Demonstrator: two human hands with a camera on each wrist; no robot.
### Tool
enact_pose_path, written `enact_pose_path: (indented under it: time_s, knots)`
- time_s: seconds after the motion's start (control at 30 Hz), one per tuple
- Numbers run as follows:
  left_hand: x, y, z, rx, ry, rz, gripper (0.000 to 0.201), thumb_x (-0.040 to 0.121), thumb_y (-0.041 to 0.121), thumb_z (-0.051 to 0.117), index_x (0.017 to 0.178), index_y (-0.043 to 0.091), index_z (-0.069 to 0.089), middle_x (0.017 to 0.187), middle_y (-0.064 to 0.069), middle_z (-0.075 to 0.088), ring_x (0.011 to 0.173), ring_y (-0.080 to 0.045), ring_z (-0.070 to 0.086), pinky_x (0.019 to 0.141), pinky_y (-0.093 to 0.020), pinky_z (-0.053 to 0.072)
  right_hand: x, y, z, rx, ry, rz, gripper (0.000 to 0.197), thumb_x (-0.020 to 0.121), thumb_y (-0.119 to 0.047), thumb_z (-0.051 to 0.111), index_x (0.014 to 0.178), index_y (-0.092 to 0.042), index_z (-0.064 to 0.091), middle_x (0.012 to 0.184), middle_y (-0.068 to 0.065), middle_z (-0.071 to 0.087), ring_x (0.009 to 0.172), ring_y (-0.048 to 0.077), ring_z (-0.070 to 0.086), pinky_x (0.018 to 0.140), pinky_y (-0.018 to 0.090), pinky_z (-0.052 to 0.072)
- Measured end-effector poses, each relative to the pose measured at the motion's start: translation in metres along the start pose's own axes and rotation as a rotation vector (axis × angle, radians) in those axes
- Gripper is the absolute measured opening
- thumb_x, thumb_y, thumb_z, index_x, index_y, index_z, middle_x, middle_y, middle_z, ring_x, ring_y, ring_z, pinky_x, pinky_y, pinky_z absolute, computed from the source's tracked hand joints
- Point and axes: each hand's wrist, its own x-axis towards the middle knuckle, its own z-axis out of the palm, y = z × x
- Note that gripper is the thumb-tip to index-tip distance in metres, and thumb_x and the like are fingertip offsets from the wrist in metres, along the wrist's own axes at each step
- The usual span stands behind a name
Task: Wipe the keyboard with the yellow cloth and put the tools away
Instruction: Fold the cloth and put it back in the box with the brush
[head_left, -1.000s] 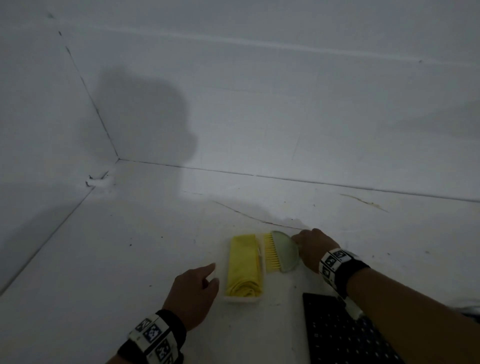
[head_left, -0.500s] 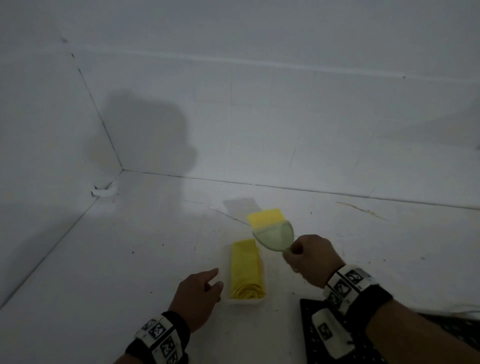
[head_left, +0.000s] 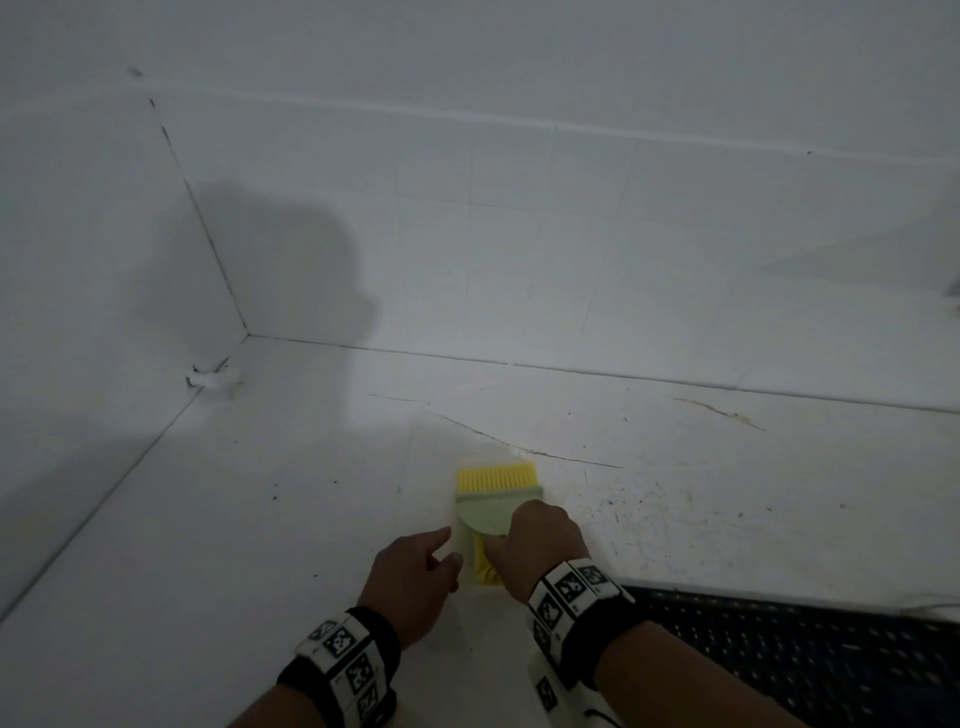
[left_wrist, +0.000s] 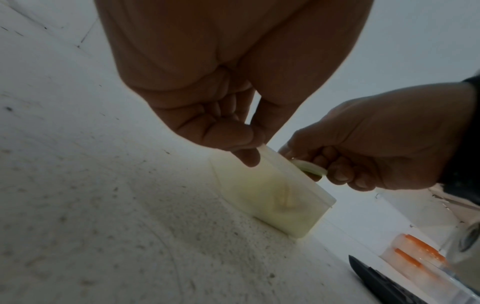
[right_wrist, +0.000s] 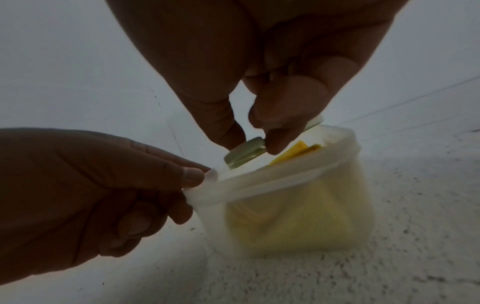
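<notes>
A translucent plastic container (right_wrist: 337, 205) stands on the white floor with the folded yellow cloth (right_wrist: 298, 222) inside it. My right hand (right_wrist: 255, 144) pinches the pale green handle of a brush (head_left: 491, 512) with yellow bristles, held over the container's open top with the bristles pointing away from me. My left hand (right_wrist: 197, 179) pinches the container's near left rim corner. The black keyboard (head_left: 779, 654) lies at the lower right, behind my right forearm. In the head view the brush and my hands hide most of the container.
White tiled walls meet in a corner at the far left, and a small white lump (head_left: 213, 378) lies there. The floor is speckled and cracked. A clear box with orange strips (left_wrist: 415, 255) sits beyond the keyboard (left_wrist: 376, 283).
My right hand lifted the brush from its place beside the cloth, turned its bristles away, and brought it down over the container. My left hand closed onto the container's rim.
</notes>
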Motion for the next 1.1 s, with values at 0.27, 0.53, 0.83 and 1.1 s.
enact_pose_path:
  time_s: [0.27,0.53,0.83,1.1]
  knots:
    - [-0.001,0.004,-0.004,0.067,-0.017,0.052,0.05,0.103,0.035,0.059,0.15,0.02,0.052,0.087,0.008,0.079,0.07,0.003,0.065,0.089,-0.024,0.054,0.007,-0.01,0.011,-0.028,-0.066,0.033,0.017,0.089,-0.028,0.058,0.099,-0.014,0.059,0.115,0.009,0.065,0.103,0.025,0.065,0.082,0.03,0.052]
    - [0.002,0.004,-0.002,0.095,0.012,0.049,0.051,0.102,0.036,0.059,0.15,0.02,0.052,0.097,0.005,0.079,0.09,-0.003,0.069,0.092,-0.022,0.05,0.011,0.004,0.011,-0.043,-0.008,0.027,0.022,0.091,-0.037,0.051,0.089,-0.018,0.061,0.093,0.005,0.068,0.083,0.02,0.066,0.076,0.032,0.058]
    - [-0.003,-0.011,-0.021,0.149,0.083,0.005,0.045,0.102,0.038,0.057,0.145,0.023,0.058,0.117,0.0,0.075,0.101,-0.011,0.068,0.1,-0.03,0.052,0.013,0.03,0.006,0.521,-0.146,0.212,0.026,0.094,-0.022,0.059,0.113,-0.006,0.065,0.084,0.011,0.072,0.052,0.024,0.072,0.053,0.039,0.063]
    - [-0.049,-0.069,-0.095,0.124,0.394,-0.214,0.036,0.1,0.032,0.063,0.133,0.019,0.069,0.123,-0.001,0.073,0.106,-0.013,0.065,0.103,-0.029,0.047,0.013,-0.073,0.056,0.53,-0.282,-0.018,0.014,0.095,-0.02,0.056,0.105,-0.01,0.057,0.084,0.011,0.07,0.051,0.019,0.072,0.048,0.03,0.059]
